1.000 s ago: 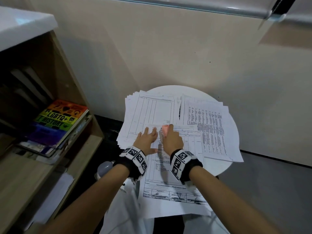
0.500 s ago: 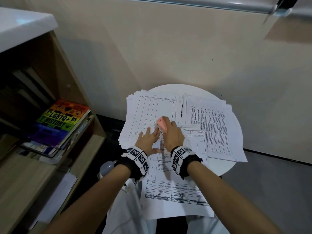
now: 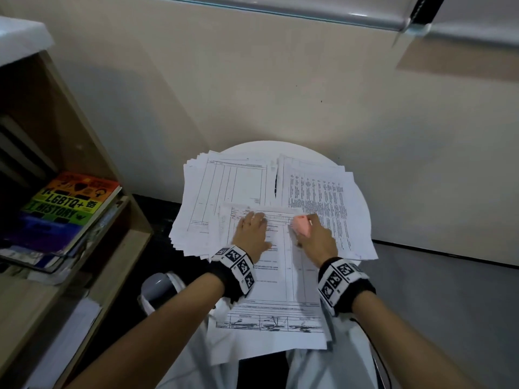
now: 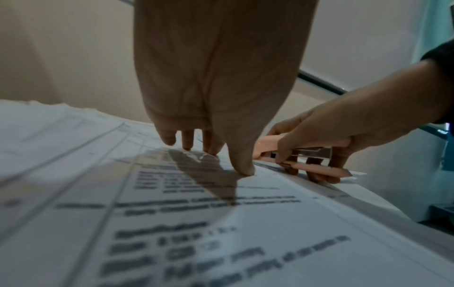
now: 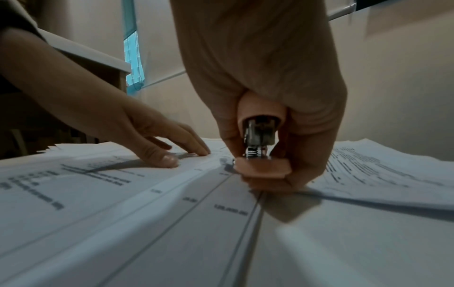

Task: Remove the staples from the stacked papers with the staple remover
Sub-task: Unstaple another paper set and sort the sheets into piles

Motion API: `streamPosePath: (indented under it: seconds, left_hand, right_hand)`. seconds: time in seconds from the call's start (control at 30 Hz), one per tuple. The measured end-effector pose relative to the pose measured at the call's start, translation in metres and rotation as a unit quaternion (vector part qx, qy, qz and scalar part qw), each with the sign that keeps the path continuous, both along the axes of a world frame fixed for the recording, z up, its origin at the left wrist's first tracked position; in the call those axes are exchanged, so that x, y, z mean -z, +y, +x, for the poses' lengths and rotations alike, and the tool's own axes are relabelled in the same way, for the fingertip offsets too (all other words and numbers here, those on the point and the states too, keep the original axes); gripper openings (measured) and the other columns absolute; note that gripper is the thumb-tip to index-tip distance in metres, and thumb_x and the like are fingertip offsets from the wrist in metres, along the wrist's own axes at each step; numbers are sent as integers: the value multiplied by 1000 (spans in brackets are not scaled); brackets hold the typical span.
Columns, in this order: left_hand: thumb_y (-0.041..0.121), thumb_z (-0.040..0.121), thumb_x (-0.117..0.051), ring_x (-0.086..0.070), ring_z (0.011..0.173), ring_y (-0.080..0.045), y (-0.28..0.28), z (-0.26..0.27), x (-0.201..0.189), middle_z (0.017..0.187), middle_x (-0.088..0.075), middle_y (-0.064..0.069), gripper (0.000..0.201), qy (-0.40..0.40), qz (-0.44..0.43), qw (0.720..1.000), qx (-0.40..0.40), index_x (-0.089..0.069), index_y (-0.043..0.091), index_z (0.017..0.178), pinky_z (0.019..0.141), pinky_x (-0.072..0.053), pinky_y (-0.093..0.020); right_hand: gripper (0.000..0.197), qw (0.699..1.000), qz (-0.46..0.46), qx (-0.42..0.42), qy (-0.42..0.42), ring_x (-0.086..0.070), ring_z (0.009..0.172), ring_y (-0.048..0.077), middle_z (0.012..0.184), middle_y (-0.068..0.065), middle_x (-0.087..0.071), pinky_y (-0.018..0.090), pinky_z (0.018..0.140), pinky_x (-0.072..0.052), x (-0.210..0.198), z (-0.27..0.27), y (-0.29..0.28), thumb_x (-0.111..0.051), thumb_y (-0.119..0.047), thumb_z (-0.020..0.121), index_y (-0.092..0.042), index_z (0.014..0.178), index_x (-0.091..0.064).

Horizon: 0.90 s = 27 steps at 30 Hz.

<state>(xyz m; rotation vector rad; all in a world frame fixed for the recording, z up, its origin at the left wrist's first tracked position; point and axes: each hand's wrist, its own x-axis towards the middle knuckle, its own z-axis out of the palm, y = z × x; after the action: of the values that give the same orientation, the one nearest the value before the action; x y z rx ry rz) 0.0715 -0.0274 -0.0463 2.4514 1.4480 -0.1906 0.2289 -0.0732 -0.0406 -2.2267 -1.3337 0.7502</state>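
A printed form (image 3: pixel 278 282) lies nearest me on the round white table (image 3: pixel 362 209), its near end hanging over the edge. My left hand (image 3: pixel 251 230) presses flat on its top part with straight fingers (image 4: pixel 242 165). My right hand (image 3: pixel 314 237) grips a pink staple remover (image 3: pixel 300 224) near the form's top right corner. The right wrist view shows its metal core and pink base (image 5: pixel 261 168) just above the paper, held between thumb and fingers. From the left wrist view the pink tool (image 4: pixel 302 161) sits level over the sheet. No staple is visible.
Two more paper stacks lie behind, one at the left (image 3: pixel 224 192) and one at the right (image 3: pixel 317 203). A wooden shelf (image 3: pixel 92 248) with a rainbow book (image 3: pixel 70 203) stands at my left. A beige wall (image 3: pixel 280 94) rises close behind the table.
My right hand has carried the staple remover rightward, toward the form's top right corner. My left hand has slid up and to the right onto the form's top.
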Motion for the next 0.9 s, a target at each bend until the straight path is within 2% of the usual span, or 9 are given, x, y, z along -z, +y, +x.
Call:
streamPosePath:
  seconds: [0.07, 0.13, 0.23, 0.33, 0.4, 0.5, 0.7, 0.8, 0.9]
  left_hand:
    - [38, 94, -50, -3, 148, -28, -3, 11, 0, 160, -6, -5, 72, -26, -42, 998, 32, -14, 8, 150, 121, -11, -41]
    - [37, 93, -53, -1, 148, -27, -7, 17, 0, 160, -4, 0, 73, -37, -53, 998, 26, -15, 12, 150, 121, -12, -43]
    - [34, 91, -57, 0, 148, -28, -9, 22, -1, 160, -5, 4, 73, -37, -51, 998, 13, -18, 16, 149, 120, -13, -46]
    - [31, 90, -59, -1, 148, -28, -9, 25, -2, 159, -7, 4, 70, -33, -48, 998, 11, -21, 16, 148, 119, -13, -47]
    - [30, 91, -58, -1, 148, -27, -9, 26, 0, 159, -6, 4, 70, -25, -47, 998, 12, -21, 15, 148, 119, -14, -48]
    - [30, 92, -57, 1, 148, -27, -8, 27, 1, 160, -3, 5, 71, -15, -51, 999, 11, -18, 17, 149, 119, -13, -49]
    - [37, 91, -56, 5, 148, -27, -1, 32, -3, 159, 6, 10, 79, 35, -74, 996, 25, -6, 28, 150, 115, -14, -58]
    - [36, 90, -59, 3, 148, -26, -2, 32, -5, 159, 2, 9, 79, 18, -80, 996, 18, -8, 29, 150, 115, -14, -58]
    - [33, 89, -60, 3, 148, -24, -3, 27, -3, 160, -1, 7, 79, -15, -76, 997, 13, -11, 24, 151, 116, -11, -55]
  right_hand:
    - [40, 1000, 2, 0, 1, -68, 79, 27, 107, 10, -66, 46, 70, -59, 7, 2, 1, -60, -37, 90, -29, 123, -40]
    - [40, 1000, 2, 3, 0, -68, 79, 28, 105, 10, -64, 46, 70, -59, 9, 1, 3, -60, -38, 89, -29, 123, -39]
    - [40, 1000, -1, 10, 0, -67, 84, 30, 106, 13, -64, 44, 74, -57, 4, -4, 7, -59, -30, 91, -21, 125, -40]
    - [40, 999, -17, 31, -11, -63, 95, 33, 112, 17, -61, 36, 74, -52, 0, -6, 14, -54, -23, 94, -13, 129, -39]
    - [42, 999, -21, 37, -16, -62, 98, 35, 115, 19, -58, 37, 75, -50, -3, -8, 16, -52, -21, 95, -11, 132, -36]
    - [41, 999, -19, 29, -17, -62, 97, 34, 115, 18, -59, 38, 76, -51, -2, -7, 14, -53, -22, 94, -13, 131, -37]
    - [41, 999, -16, 30, -11, -63, 93, 34, 112, 17, -60, 40, 75, -52, 6, 2, -8, -55, -28, 93, -17, 128, -38]
    - [41, 1000, -14, 22, -12, -62, 93, 34, 112, 17, -60, 39, 75, -52, 4, 3, -13, -55, -28, 93, -16, 129, -38]
    - [41, 1000, -11, -4, -22, -62, 95, 34, 113, 16, -60, 39, 77, -53, 1, 0, -8, -55, -25, 93, -17, 130, -39]
